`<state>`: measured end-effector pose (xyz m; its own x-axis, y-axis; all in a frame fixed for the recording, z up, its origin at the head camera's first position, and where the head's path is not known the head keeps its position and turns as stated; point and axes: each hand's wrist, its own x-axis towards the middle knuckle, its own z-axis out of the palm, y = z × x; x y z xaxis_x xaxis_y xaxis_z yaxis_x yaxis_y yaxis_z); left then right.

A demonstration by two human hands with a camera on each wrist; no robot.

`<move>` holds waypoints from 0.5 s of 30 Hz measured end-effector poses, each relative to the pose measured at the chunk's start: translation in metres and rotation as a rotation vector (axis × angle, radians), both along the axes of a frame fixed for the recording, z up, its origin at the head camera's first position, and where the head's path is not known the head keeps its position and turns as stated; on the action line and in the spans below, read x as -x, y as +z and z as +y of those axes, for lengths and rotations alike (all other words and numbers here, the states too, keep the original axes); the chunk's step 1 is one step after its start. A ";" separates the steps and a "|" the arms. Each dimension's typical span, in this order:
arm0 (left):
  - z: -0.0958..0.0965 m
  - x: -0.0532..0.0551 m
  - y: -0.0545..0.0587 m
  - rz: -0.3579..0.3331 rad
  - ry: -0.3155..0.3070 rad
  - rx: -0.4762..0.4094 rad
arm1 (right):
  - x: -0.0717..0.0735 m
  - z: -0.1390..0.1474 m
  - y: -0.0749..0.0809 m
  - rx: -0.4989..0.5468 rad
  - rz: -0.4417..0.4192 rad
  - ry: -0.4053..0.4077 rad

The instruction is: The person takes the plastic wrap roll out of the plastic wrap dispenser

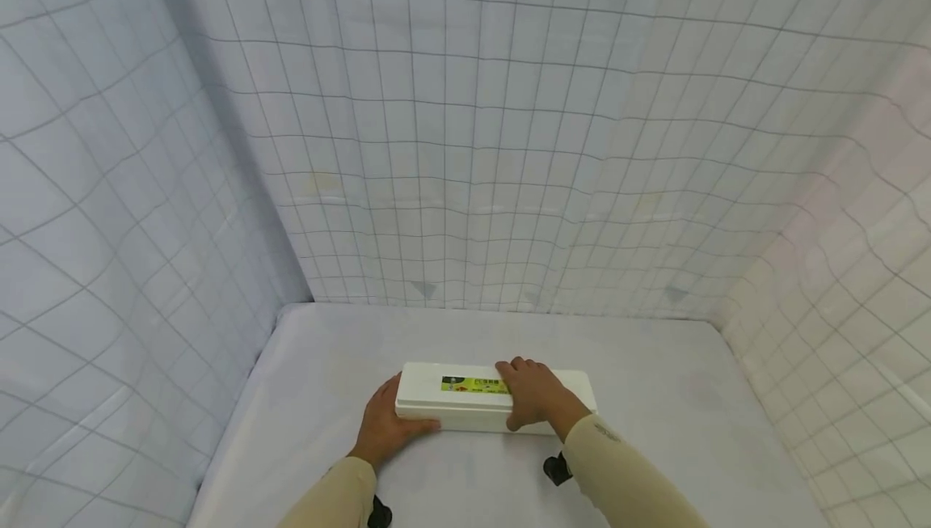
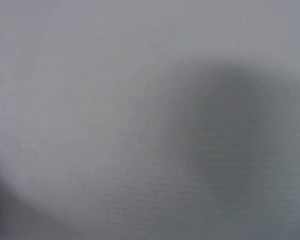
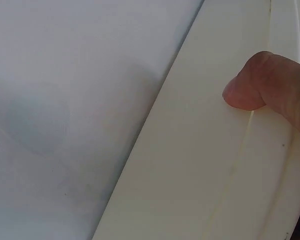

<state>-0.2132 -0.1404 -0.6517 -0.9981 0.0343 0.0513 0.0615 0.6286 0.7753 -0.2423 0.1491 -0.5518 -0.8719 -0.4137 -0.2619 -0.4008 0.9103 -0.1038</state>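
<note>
A long white plastic box (image 1: 422,416) with a lid and a yellow-green label (image 1: 476,385) lies crosswise on the white-covered table. My left hand (image 1: 385,428) holds its left end, the thumb along the front side and the fingers round the end. Over the right half of the lid, my right hand (image 1: 537,395) grips with fingers on top and thumb down the front. Seen from the right wrist, that thumb (image 3: 265,82) presses at the lid seam of the box (image 3: 185,135). The left wrist view holds only a pale blurred surface with a dark shadow.
White cloth (image 1: 320,358) covers the table. White walls with a grid pattern (image 1: 465,148) rise behind it and on both sides. Black wrist-camera parts (image 1: 557,469) show under the right sleeve and beside the left sleeve.
</note>
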 end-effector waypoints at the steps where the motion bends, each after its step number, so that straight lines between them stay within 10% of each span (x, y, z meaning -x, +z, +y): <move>1: 0.000 0.000 0.000 0.002 0.001 -0.004 | 0.000 0.001 0.000 0.004 0.002 0.001; 15: -0.001 0.000 -0.001 0.005 0.001 0.021 | 0.000 0.005 0.001 0.045 -0.026 0.005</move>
